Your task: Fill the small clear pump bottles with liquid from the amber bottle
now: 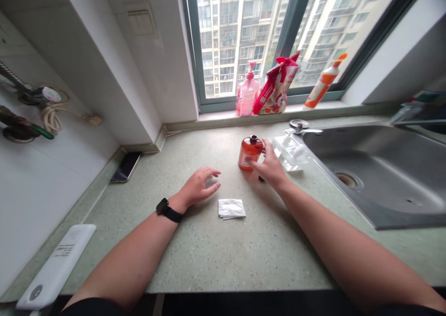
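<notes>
An orange bottle (248,153) with a dark open neck stands upright on the speckled green countertop (209,255). My right hand (270,167) is wrapped round its right side, thumb and fingers touching it. My left hand (199,186), with a black watch on the wrist, hovers palm down over the counter, fingers loosely spread, holding nothing. A small folded white cloth or tissue (231,208) lies on the counter just right of my left hand.
A steel sink (383,167) fills the right side, with a clear plastic tray (291,152) by its rim. A pink pump bottle (248,94), a red bag (277,86) and an orange-capped bottle (324,83) stand on the windowsill. A phone (126,167) and a white device (57,265) lie at left.
</notes>
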Tool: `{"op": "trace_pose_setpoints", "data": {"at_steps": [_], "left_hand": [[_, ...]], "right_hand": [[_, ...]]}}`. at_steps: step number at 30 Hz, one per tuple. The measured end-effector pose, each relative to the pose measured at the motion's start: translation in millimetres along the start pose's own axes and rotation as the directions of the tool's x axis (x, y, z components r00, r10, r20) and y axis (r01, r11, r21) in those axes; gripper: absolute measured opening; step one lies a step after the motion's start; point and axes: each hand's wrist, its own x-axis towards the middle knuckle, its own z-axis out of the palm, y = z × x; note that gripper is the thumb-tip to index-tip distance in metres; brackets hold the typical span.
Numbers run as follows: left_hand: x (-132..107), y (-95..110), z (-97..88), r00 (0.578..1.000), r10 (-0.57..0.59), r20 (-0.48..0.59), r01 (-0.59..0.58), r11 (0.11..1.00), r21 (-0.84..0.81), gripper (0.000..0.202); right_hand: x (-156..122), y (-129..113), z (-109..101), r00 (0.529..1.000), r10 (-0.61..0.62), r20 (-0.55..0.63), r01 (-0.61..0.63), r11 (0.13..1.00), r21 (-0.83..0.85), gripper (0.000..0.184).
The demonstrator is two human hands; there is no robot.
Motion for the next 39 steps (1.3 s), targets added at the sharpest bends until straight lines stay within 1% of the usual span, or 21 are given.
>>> {"op": "trace_pose_setpoints", "data": {"at_steps": [2, 5, 9, 11, 14, 17, 20, 21, 22, 24, 25, 26, 28, 29, 31, 32, 35, 37, 39], "left_hand": [[-1, 0, 0.8, 1.000, 0.001, -0.017, -0.001, 1.000, -0.009, 0.034], [-1, -1, 2.1, 0.998, -0.003, -0.055, 0.002, 1.000, -0.012, 0.048], [-1, -1, 2.2, 0.994, 0.024, -0.106, -0.026, 0.999, -0.020, 0.072], [0, 1, 1.5, 0.992, 0.046, -0.122, -0.049, 0.998, -0.024, 0.079], [1, 4, 0.4, 0.990, 0.067, -0.121, -0.071, 0.997, -0.024, 0.079], [1, 7, -1.1, 0.990, 0.079, -0.119, -0.082, 0.996, -0.026, 0.072], [2, 5, -2.9, 0.991, 0.041, -0.130, -0.043, 0.999, -0.018, 0.065], [2, 4, -3.4, 0.990, 0.022, -0.137, -0.024, 1.000, -0.014, 0.063], [2, 3, -3.9, 0.990, 0.005, -0.144, -0.007, 1.000, -0.009, 0.062], [2, 1, -4.3, 0.987, -0.017, -0.158, 0.018, 1.000, 0.003, 0.060], [2, -1, -4.3, 0.987, -0.024, -0.161, 0.026, 1.000, 0.010, 0.059], [2, -1, -4.2, 0.986, -0.031, -0.164, 0.034, 0.999, 0.017, 0.058], [1, -2, -3.8, 0.985, -0.044, -0.165, 0.049, 0.998, 0.027, 0.055], [1, -2, -3.7, 0.985, -0.049, -0.164, 0.055, 0.998, 0.029, 0.053], [1, -2, -3.6, 0.985, -0.054, -0.162, 0.059, 0.998, 0.025, 0.052], [1, -2, -3.6, 0.985, -0.054, -0.162, 0.059, 0.998, 0.022, 0.053], [1, -1, -4.1, 0.984, -0.055, -0.170, 0.059, 0.998, 0.022, 0.054], [1, 0, -4.4, 0.984, -0.052, -0.172, 0.058, 0.998, 0.028, 0.054], [2, 0, -4.7, 0.984, -0.046, -0.173, 0.053, 0.998, 0.034, 0.055]], "right_hand": [[-2, -5, 3, 1.000, -0.020, 0.009, 0.019, 0.999, 0.031, 0.105], [-13, -18, 7, 0.992, -0.098, 0.074, 0.090, 0.990, 0.105, 0.100], [-37, -39, 13, 0.954, -0.225, 0.200, 0.194, 0.967, 0.164, 0.098], [-48, -48, 17, 0.935, -0.272, 0.228, 0.233, 0.955, 0.183, 0.098], [-59, -56, 21, 0.911, -0.331, 0.246, 0.288, 0.938, 0.194, 0.096], [-60, -57, 20, 0.893, -0.371, 0.254, 0.333, 0.925, 0.180, 0.099], [-49, -51, 6, 0.857, -0.426, 0.289, 0.402, 0.905, 0.141, 0.101], [-43, -47, -1, 0.849, -0.430, 0.308, 0.421, 0.902, 0.098, 0.094], [-37, -43, -10, 0.849, -0.410, 0.333, 0.426, 0.904, 0.027, 0.080], [-24, -32, -28, 0.863, -0.331, 0.381, 0.409, 0.901, -0.143, 0.044], [-18, -26, -37, 0.872, -0.281, 0.400, 0.391, 0.892, -0.227, 0.033], [-13, -20, -44, 0.886, -0.227, 0.404, 0.362, 0.884, -0.297, 0.029], [-7, -8, -55, 0.905, -0.107, 0.411, 0.284, 0.872, -0.398, 0.028], [-6, -3, -58, 0.907, -0.053, 0.418, 0.247, 0.870, -0.427, 0.030], [-5, 6, -60, 0.889, 0.018, 0.457, 0.210, 0.872, -0.443, 0.035], [-5, 9, -60, 0.873, 0.026, 0.487, 0.215, 0.875, -0.434, 0.036], [-6, 12, -56, 0.825, -0.029, 0.564, 0.284, 0.885, -0.370, 0.026], [-7, 9, -53, 0.820, -0.087, 0.566, 0.320, 0.890, -0.326, 0.023], [-9, 2, -50, 0.827, -0.135, 0.545, 0.334, 0.898, -0.285, 0.024]]}}
